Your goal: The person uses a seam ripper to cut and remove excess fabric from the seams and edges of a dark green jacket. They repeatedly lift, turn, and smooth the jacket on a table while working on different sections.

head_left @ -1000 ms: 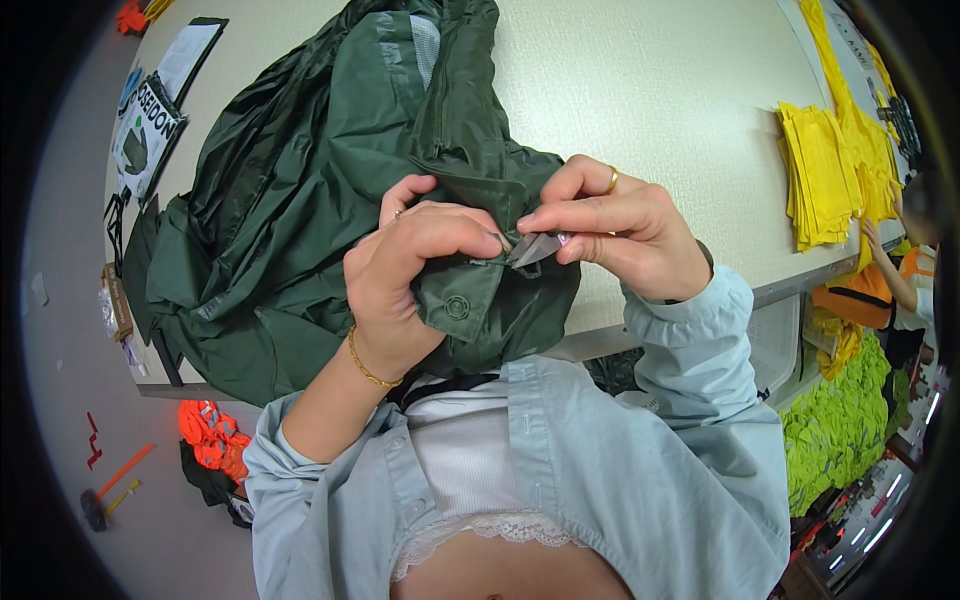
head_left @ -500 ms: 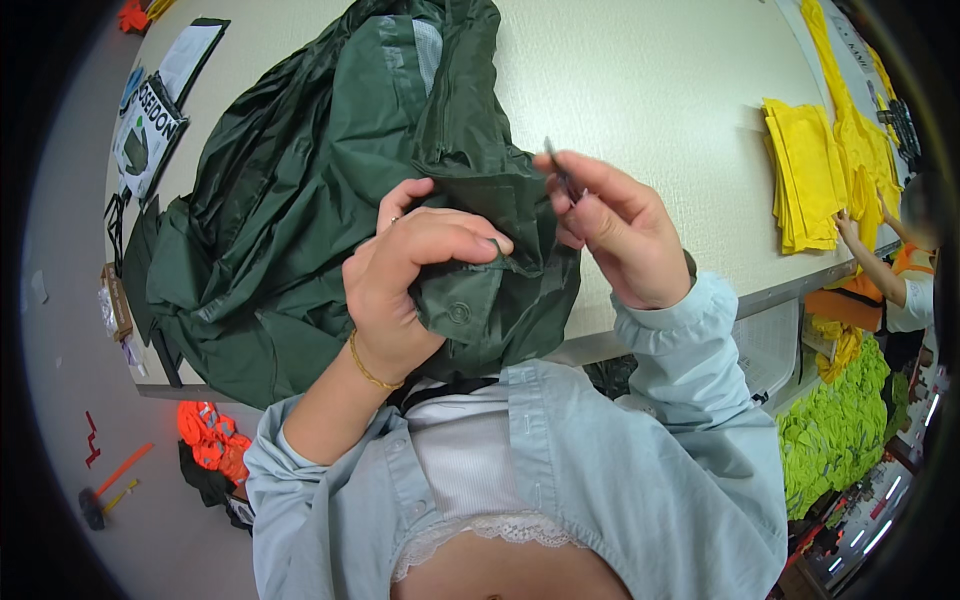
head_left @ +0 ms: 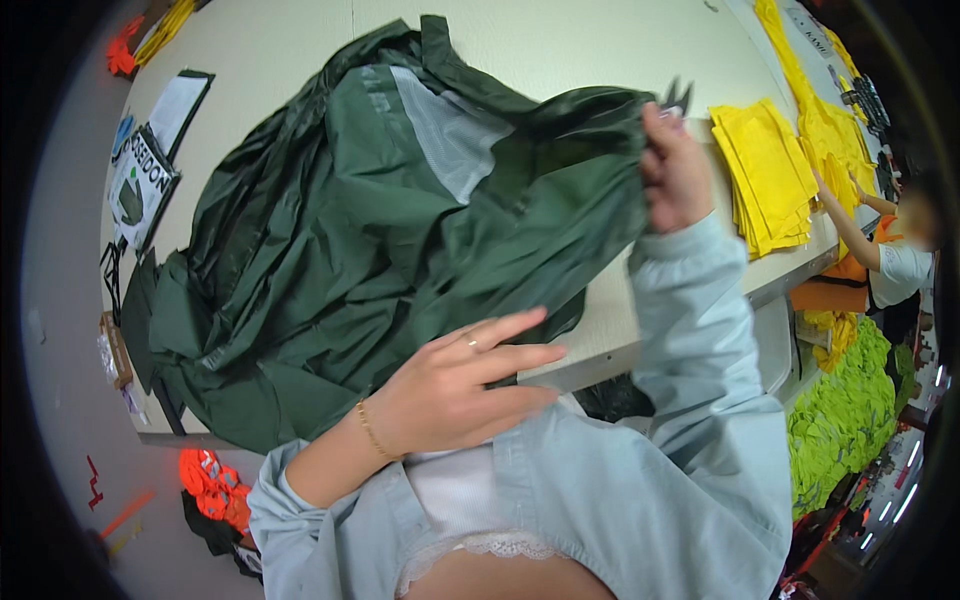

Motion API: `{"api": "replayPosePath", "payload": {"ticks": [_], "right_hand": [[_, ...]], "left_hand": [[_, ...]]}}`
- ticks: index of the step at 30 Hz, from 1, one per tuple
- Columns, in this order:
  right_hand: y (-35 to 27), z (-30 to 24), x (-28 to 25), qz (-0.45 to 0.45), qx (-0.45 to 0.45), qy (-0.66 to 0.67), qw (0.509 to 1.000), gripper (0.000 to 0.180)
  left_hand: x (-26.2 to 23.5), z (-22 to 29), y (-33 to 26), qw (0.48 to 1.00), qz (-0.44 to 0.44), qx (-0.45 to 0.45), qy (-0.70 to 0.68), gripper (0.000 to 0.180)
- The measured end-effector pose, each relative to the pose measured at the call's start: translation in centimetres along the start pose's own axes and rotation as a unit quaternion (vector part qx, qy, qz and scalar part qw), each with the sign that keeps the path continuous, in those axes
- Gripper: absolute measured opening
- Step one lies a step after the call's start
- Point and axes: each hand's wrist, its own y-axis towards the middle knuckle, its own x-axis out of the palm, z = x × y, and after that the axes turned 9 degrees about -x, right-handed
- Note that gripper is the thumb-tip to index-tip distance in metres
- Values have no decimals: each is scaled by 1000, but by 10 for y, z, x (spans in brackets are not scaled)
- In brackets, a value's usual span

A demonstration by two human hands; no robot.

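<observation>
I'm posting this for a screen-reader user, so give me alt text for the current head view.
A person's right hand holds small snips and part of a dark green mesh-lined garment over a pale table; the left hand is open by the garment's near edge. Stacked yellow fabric lies at right.

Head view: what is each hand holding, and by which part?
Right hand: green garment by its rightmost edge, plus snips, blades protruding. Left hand: open, nothing held.
</observation>
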Motion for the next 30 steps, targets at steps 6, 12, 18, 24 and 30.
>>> {"api": "replayPosePath", "payload": {"ticks": [6, 12, 18, 24, 30], "right_hand": [[162, -86, -169, 160, -245, -683, 669, 20], [196, -82, -27, 87, -158, -810, 558, 28], [292, 45, 86, -11, -246, -685, 686, 31], [347, 132, 143, -33, -113, -713, 691, 61], [381, 153, 123, -100, -58, -606, 787, 55]], "left_hand": [[-51, -68, -24, 966, 156, -187, 90, 26], [16, -119, -47, 915, -94, -272, 285, 71], [-3, -129, -30, 940, -207, -265, 54, 47], [-118, -205, 24, 932, 197, -220, 209, 38], [-141, -309, 47, 836, 197, -434, 270, 39]]}}
